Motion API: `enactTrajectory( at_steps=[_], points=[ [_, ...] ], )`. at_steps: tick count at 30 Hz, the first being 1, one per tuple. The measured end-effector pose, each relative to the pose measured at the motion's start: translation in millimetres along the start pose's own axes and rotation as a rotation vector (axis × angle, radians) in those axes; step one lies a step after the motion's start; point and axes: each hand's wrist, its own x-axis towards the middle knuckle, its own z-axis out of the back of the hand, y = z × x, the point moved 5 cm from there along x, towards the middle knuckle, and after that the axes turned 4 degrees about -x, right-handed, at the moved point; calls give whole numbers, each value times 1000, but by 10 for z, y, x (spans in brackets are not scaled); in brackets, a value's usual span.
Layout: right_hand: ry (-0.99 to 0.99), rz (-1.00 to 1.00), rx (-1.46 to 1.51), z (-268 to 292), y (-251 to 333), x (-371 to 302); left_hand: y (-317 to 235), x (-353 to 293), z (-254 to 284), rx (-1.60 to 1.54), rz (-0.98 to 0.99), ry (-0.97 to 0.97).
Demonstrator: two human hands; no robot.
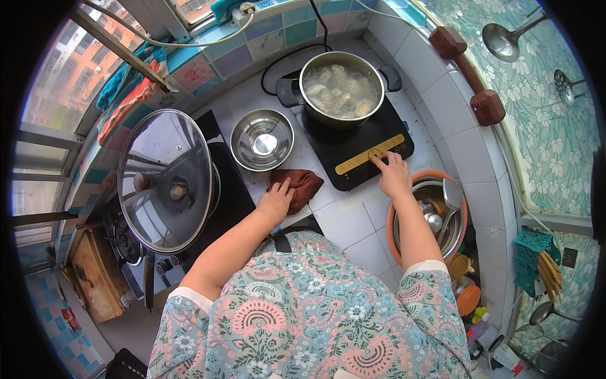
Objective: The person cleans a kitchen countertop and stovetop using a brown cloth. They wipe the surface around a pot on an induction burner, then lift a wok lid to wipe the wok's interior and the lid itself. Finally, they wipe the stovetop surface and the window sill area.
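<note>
**Gold control strip of a square black induction cooker touched by the right hand**

The induction cooker is set near the far right corner of the white-tiled counter, with the strip along the cooker's near edge. The extended index fingertip of the right hand is placed on the strip; the remaining fingers are bent, and whether the panel is touched by them cannot be told.

The left hand is laid on a crumpled dark red cloth close to the counter's near edge. Its fingers are slightly spread over the cloth's left part; whether any fold is pinched cannot be told.

Toward the cooker's far edge, a round steel pot with two black handles is supported, and pale chunks are held in its cloudy liquid. A shiny round steel bowl is placed just beyond the cloth, left of the cooker. Farther left, a large round glass lid is seen over a black-topped stove. By the counter's right edge, steel vessels are contained in a round orange basin.
</note>
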Motion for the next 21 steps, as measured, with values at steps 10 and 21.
enactTrajectory(
  at_steps=[10, 21],
  points=[
    [-1, -10, 9, 24, 18, -5, -11, -10, 19, 19, -3, 22],
    [-25, -7, 15, 56, 31, -7, -12, -11, 18, 20, -2, 20]
  ],
)
